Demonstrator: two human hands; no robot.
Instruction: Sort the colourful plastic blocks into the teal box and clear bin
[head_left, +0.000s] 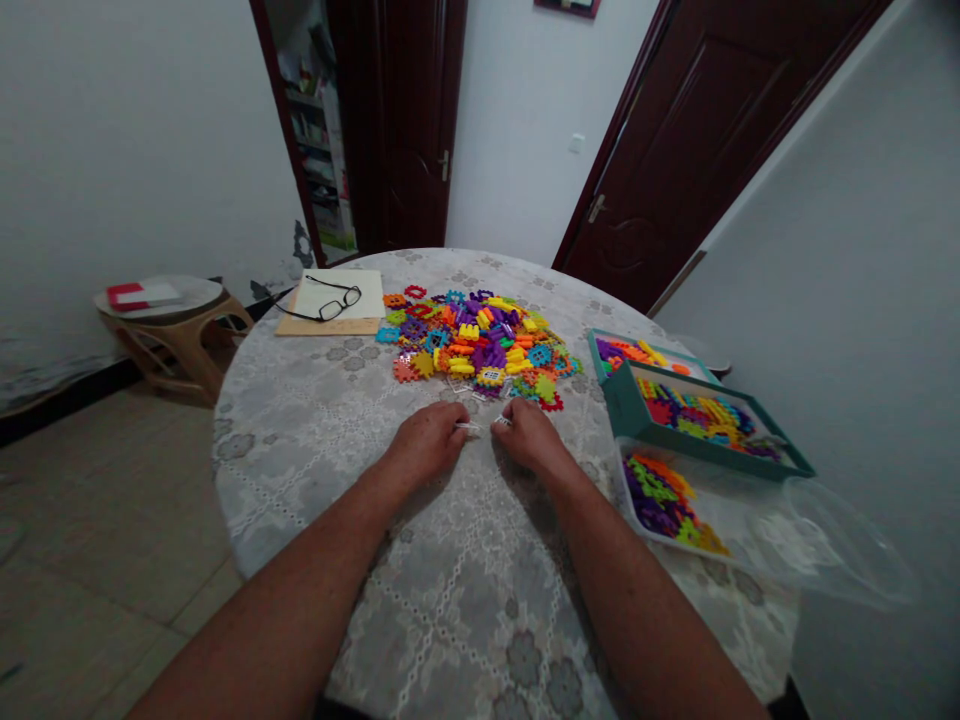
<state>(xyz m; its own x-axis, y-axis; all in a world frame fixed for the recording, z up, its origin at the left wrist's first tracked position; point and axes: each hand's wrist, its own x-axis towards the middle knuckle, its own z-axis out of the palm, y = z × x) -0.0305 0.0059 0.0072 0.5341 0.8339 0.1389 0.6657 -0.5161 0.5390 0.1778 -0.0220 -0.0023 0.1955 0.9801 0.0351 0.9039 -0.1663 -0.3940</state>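
My left hand (429, 440) is closed in a pinch on a small white plastic piece (469, 426), which sticks out to the right of the fingertips. Across a short gap, my right hand (529, 432) pinches another small white piece (501, 421), mostly covered by the fingers. Both hands are low over the patterned tablecloth (465, 560). Just beyond them lies a heap of colourful plastic building pieces (487, 345), with gears, rings and short connectors in purple, yellow, orange, blue, green and red. A few white pieces (459, 384) lie at its near edge.
Black-framed glasses (330, 305) rest on paper and a board (356, 327) at the far left. On the right stand a green box (645, 425) of sorted pieces and a clear plastic tub (637, 520) with more pieces. A stool (161, 340) stands left of the round table.
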